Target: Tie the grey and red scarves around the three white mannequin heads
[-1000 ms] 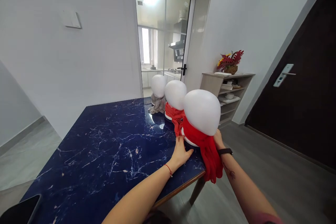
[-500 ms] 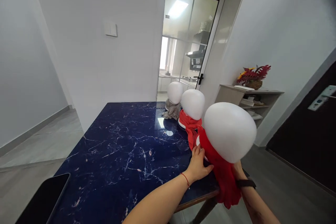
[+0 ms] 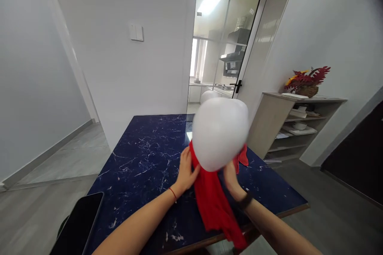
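A white egg-shaped mannequin head (image 3: pixel 220 132) with a red scarf (image 3: pixel 214 203) round its neck is between my two hands, near the middle of the dark blue marble table (image 3: pixel 143 155). My left hand (image 3: pixel 186 171) presses on its left side at the scarf. My right hand (image 3: pixel 231 180) grips its lower right side. The scarf's long end hangs down toward the table's near edge. A second white head (image 3: pixel 208 95) peeks out behind it, mostly hidden.
A black phone (image 3: pixel 78 223) lies at the table's near left corner. A wooden shelf unit (image 3: pixel 295 127) with a red flower basket (image 3: pixel 308 83) stands to the right. A glass door (image 3: pixel 224 44) to a kitchen is behind the table.
The head with the red scarf has moved from the table's right edge toward the middle, both hands on it. The view has swung right, hiding the other heads behind it.
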A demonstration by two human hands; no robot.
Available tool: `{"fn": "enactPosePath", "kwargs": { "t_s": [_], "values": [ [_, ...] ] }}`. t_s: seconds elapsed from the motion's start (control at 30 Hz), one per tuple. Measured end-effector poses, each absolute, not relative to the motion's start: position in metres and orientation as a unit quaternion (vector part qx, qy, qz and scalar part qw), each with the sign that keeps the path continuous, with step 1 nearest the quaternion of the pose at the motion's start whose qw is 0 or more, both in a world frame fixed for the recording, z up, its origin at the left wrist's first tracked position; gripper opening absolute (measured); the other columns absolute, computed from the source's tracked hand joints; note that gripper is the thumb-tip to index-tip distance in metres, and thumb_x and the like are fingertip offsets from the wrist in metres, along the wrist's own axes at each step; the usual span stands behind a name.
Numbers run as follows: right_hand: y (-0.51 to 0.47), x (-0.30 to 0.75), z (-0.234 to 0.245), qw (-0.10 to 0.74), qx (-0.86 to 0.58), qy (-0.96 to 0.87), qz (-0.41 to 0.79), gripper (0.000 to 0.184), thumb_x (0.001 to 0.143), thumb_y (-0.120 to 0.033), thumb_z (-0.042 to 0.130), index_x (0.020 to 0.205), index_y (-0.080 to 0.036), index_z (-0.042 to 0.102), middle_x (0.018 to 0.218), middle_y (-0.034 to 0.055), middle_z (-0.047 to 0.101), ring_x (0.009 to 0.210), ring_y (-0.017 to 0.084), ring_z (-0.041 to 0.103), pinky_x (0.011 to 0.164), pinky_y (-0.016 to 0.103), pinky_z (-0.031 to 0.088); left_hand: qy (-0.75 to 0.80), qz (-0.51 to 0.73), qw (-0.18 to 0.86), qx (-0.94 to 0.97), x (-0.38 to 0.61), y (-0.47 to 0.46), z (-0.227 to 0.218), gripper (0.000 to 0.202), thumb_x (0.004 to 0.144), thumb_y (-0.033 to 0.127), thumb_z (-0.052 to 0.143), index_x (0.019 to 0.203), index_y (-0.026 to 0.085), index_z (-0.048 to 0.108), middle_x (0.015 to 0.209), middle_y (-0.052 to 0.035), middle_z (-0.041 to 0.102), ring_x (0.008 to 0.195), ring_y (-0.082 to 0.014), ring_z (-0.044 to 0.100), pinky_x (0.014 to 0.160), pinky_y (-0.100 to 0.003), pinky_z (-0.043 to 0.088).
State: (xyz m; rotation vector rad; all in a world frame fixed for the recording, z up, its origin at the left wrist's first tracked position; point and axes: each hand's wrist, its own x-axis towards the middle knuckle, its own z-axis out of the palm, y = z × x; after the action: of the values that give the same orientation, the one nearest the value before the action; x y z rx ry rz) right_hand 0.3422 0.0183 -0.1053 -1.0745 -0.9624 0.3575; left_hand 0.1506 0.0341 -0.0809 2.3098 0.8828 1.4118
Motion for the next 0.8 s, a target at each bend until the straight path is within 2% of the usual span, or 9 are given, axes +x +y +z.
{"fn": "enactPosePath", "kwargs": {
  "t_s": [0.17,0.3,0.47,0.6,0.7,0.8],
  "values": [
    [0.115,0.249,-0.082,0.676,-0.479,-0.495,0.261,0.046,0.087,-0.048,0.032,0.112,-0.017,0.056,0.119,0.0108,0.060,0.108,0.019,0.054,0.098,0.037,0.040,0.451,0.519,0.094,0.720,0.088,0.097,-0.086,0.052,0.086,0.032,0.047,0.133,0.011,0.039,0.138,-0.0182,0.040,0.131,-0.0297,0.032,0.109,-0.051,0.024],
    [0.164,0.221,-0.094,0.649,-0.483,-0.519,0.274,0.044,0.087,-0.047,0.035,0.111,-0.018,0.058,0.115,0.0097,0.062,0.107,0.019,0.055,0.095,0.035,0.042,0.493,0.506,0.117,0.698,0.059,0.137,-0.093,0.050,0.079,0.028,0.052,0.126,0.011,0.047,0.128,-0.0171,0.051,0.123,-0.0295,0.042,0.104,-0.048,0.032],
    [0.188,0.215,-0.105,0.621,-0.485,-0.555,0.267,0.039,0.085,-0.047,0.044,0.104,-0.020,0.063,0.096,0.0070,0.068,0.093,0.021,0.062,0.082,0.034,0.049,0.502,0.499,0.125,0.695,0.047,0.163,-0.102,0.037,0.075,0.020,0.049,0.111,0.015,0.055,0.107,-0.0118,0.061,0.102,-0.0257,0.056,0.090,-0.044,0.044],
    [0.191,0.218,-0.109,0.615,-0.501,-0.561,0.237,0.037,0.085,-0.045,0.045,0.107,-0.020,0.061,0.103,0.0077,0.066,0.095,0.020,0.061,0.083,0.034,0.048,0.518,0.497,0.122,0.685,0.047,0.164,-0.107,0.030,0.075,0.021,0.051,0.105,0.014,0.056,0.096,-0.0099,0.061,0.096,-0.0249,0.057,0.085,-0.042,0.046],
    [0.184,0.224,-0.111,0.624,-0.534,-0.537,0.193,0.039,0.089,-0.041,0.037,0.113,-0.017,0.055,0.113,0.0117,0.060,0.104,0.021,0.056,0.090,0.036,0.044,0.546,0.511,0.107,0.656,0.042,0.157,-0.108,0.032,0.078,0.025,0.051,0.107,0.013,0.053,0.100,-0.0120,0.055,0.098,-0.0259,0.054,0.083,-0.043,0.048],
    [0.167,0.229,-0.111,0.618,-0.552,-0.539,0.152,0.032,0.088,-0.030,0.035,0.111,-0.015,0.054,0.106,0.0118,0.057,0.098,0.020,0.055,0.089,0.037,0.042,0.557,0.515,0.084,0.646,0.036,0.145,-0.106,0.028,0.079,0.019,0.046,0.105,0.016,0.055,0.107,-0.0126,0.049,0.104,-0.0263,0.049,0.085,-0.043,0.047]
  ]
}}
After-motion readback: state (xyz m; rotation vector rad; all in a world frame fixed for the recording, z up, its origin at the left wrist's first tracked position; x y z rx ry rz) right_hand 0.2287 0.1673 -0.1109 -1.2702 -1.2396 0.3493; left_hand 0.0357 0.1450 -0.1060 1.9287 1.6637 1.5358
